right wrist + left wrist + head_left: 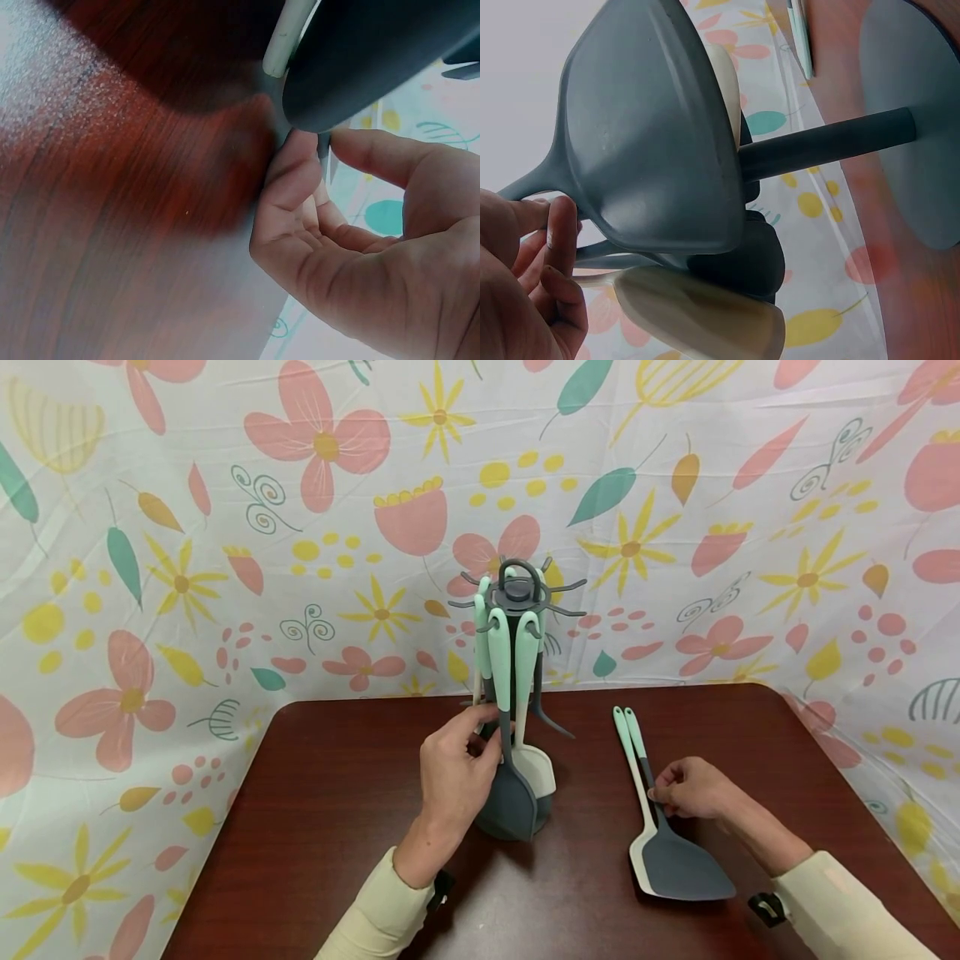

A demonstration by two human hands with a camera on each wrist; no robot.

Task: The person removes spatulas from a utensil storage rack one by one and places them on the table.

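Observation:
My left hand (457,768) pinches the grey shaft of a wok turner (645,127) just above its broad blade. Its mint handle (498,664) hangs from a hook at the front of a grey utensil rack (519,596). Beside it hangs a cream utensil (536,768) with a mint handle. In the left wrist view, another cream utensil (697,311) hangs below the turner blade. On the right, my right hand (693,789) pinches the shaft of a grey spatula (684,864), which overlaps a cream spatula (639,858). Both mint handles point toward the wall.
The rack stands on a dark red-brown table (337,827), its post (832,146) rising from a round grey base (922,142). Several bare hooks stick out at the rack's top. Behind the table hangs a flower-print cloth (375,602).

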